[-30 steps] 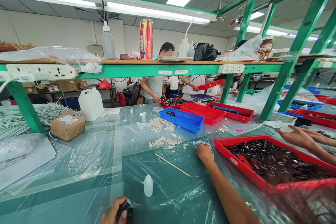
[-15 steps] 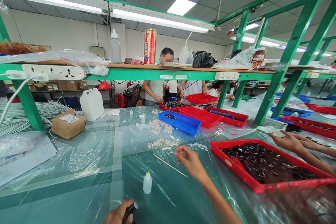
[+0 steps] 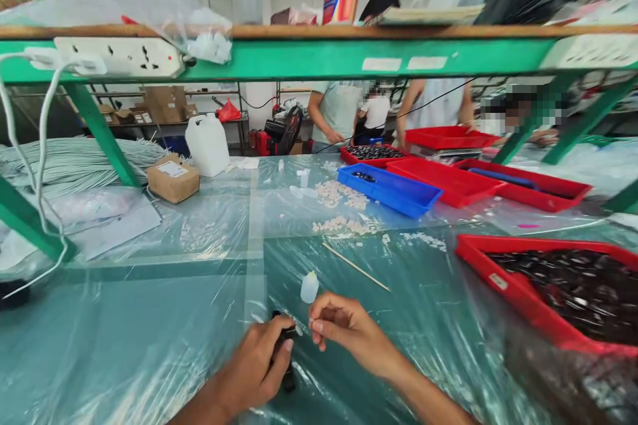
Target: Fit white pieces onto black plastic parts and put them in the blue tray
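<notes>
My left hand (image 3: 256, 365) is closed around a small black cylindrical part (image 3: 287, 352), held upright near the table's front edge. My right hand (image 3: 343, 329) is right beside it, fingertips pinched close to the top of the black part; whether it holds a small white piece is too small to tell. A small white dropper bottle (image 3: 309, 287) stands just behind both hands. A thin wooden stick (image 3: 355, 266) lies on the plastic sheet beyond it.
A red tray (image 3: 503, 282) of black parts sits at the right. Piles of small white pieces (image 3: 343, 226) lie mid-table, with a blue tray (image 3: 389, 189) and more red trays (image 3: 523, 186) behind. A cardboard box (image 3: 173, 178), white jug (image 3: 207, 144) and other people stand farther back.
My right hand has pulled back from the white pieces to meet the left hand and black part. The camera has tilted down and moved closer to the table.
</notes>
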The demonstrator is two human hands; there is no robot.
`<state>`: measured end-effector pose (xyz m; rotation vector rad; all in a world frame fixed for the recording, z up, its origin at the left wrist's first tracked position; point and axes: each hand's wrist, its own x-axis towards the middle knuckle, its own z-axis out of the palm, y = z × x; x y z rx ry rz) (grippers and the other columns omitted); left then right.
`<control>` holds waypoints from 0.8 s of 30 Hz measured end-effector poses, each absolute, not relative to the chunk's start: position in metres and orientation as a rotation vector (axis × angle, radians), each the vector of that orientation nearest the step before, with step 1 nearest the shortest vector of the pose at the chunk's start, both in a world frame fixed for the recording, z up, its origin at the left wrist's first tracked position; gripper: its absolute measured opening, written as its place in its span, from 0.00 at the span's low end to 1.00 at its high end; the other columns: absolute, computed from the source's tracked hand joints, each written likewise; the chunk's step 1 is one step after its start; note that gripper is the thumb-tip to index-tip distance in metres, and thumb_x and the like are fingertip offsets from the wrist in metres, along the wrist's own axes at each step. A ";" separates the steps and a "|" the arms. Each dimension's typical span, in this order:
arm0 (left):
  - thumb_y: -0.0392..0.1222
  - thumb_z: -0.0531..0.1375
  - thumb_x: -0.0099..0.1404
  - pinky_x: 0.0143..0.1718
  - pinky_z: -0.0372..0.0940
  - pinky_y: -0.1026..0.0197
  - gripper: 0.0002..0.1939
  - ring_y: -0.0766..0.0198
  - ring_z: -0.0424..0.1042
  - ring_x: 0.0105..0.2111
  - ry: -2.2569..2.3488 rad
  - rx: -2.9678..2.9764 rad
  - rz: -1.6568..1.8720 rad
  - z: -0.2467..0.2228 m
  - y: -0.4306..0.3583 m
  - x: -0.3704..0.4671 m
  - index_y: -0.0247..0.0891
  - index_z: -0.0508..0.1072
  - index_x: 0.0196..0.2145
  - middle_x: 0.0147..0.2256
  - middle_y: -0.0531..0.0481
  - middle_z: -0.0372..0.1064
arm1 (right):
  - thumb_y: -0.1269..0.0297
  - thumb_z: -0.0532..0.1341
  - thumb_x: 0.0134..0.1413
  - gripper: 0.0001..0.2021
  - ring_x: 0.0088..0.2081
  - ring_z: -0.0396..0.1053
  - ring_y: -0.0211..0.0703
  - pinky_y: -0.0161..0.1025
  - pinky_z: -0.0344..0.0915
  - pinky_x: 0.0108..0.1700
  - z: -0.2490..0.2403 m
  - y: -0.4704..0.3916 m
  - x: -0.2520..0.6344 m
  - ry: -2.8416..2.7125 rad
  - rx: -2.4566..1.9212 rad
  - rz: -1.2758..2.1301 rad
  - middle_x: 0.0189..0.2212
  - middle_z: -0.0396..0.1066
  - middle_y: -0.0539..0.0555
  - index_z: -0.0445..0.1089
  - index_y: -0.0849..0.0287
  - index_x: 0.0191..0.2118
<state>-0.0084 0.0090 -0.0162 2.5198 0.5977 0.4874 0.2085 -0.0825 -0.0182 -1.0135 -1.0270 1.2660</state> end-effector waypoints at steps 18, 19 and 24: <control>0.41 0.49 0.74 0.33 0.65 0.66 0.08 0.64 0.72 0.27 0.386 2.620 0.560 -0.021 0.006 -0.009 0.46 0.59 0.50 0.30 0.58 0.70 | 0.47 0.79 0.50 0.20 0.23 0.55 0.30 0.29 0.56 0.22 -0.030 -0.089 0.193 -0.884 -0.961 1.485 0.25 0.61 0.44 0.75 0.56 0.34; 0.41 0.49 0.74 0.33 0.65 0.65 0.08 0.64 0.72 0.27 0.393 2.605 0.571 -0.022 0.006 -0.009 0.47 0.59 0.50 0.30 0.59 0.70 | 0.48 0.79 0.50 0.20 0.23 0.56 0.30 0.29 0.56 0.22 -0.029 -0.089 0.193 -0.872 -0.953 1.497 0.25 0.61 0.44 0.75 0.56 0.34; 0.42 0.49 0.75 0.36 0.66 0.65 0.08 0.64 0.73 0.29 0.403 2.537 0.475 -0.022 0.005 -0.010 0.48 0.61 0.50 0.31 0.59 0.71 | 0.49 0.80 0.50 0.20 0.24 0.59 0.31 0.28 0.57 0.21 -0.030 -0.090 0.189 -0.810 -0.920 1.565 0.23 0.62 0.44 0.74 0.57 0.33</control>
